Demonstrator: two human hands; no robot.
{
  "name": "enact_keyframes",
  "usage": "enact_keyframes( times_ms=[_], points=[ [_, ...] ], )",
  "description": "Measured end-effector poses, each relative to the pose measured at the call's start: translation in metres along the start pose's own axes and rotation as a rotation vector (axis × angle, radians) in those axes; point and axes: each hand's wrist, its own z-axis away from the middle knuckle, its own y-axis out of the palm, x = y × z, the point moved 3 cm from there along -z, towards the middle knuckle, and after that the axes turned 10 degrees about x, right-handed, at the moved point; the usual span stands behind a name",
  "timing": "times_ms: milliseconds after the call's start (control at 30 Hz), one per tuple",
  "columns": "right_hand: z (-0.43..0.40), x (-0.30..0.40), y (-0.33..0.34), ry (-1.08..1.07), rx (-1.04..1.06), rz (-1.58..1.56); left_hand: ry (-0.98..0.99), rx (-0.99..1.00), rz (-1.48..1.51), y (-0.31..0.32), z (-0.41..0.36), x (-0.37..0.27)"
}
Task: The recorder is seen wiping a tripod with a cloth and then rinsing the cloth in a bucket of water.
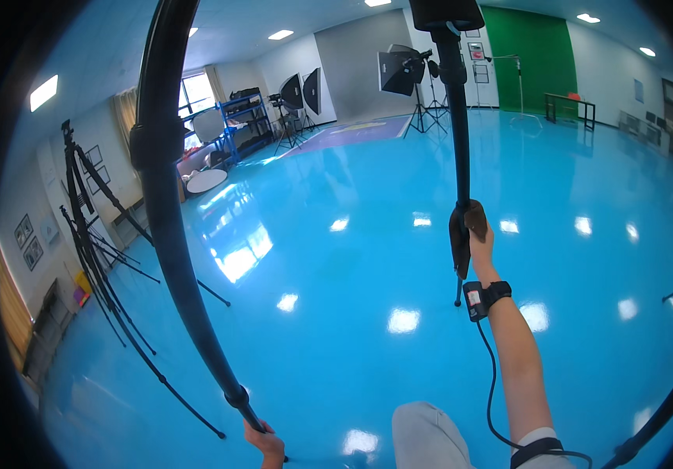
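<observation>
Close before me stands a large black tripod, its legs bent by the lens. My left hand (265, 441) is closed around the lower end of its left leg (187, 281), at the bottom of the view. My right hand (480, 234) is closed around the dark pad on another tripod leg (458, 135), right of centre. A strapped black device (476, 301) with a cable sits on my right wrist. A third leg (659, 422) runs along the lower right edge. The tripod's top is out of view.
More black tripods (81, 217) stand at the left, legs spread over the glossy blue floor (336, 275). Farther back are softboxes on stands (401, 71), a blue shelf rack (248, 123), a round white disc (206, 181), a green backdrop (533, 64) and a black table (568, 99).
</observation>
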Motion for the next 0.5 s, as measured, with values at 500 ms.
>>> enact_keyframes(
  times_ms=[500],
  points=[
    [0.001,-0.028,0.007,0.078,0.07,0.396,-0.138,-0.115,0.26,-0.002,0.019,-0.001]
  ],
)
